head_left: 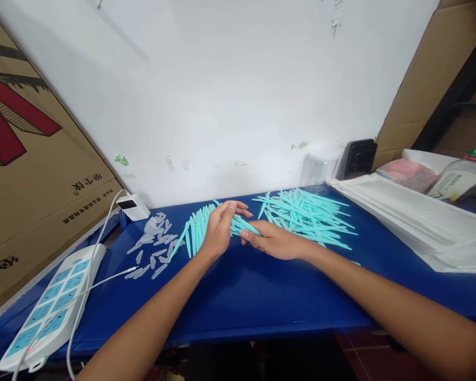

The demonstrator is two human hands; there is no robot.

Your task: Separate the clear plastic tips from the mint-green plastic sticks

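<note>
Apparently partway, I see the right hand (275, 241) clamped on turquoise sticks (243, 227), left hand (220, 225) cupped, grip unclear, between a laid-out row (197, 230) and a loose heap (302, 213) remaining by the table's (262, 301) back edge.

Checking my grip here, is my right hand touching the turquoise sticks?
Touching. The head view shows the right hand gripping a bunch of turquoise sticks, thumb against their near side.

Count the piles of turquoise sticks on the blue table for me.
2: the left pile, partly hidden by the left hand, and the right pile, beyond the right hand. Held sticks aren't counted; others may be hidden.
</note>
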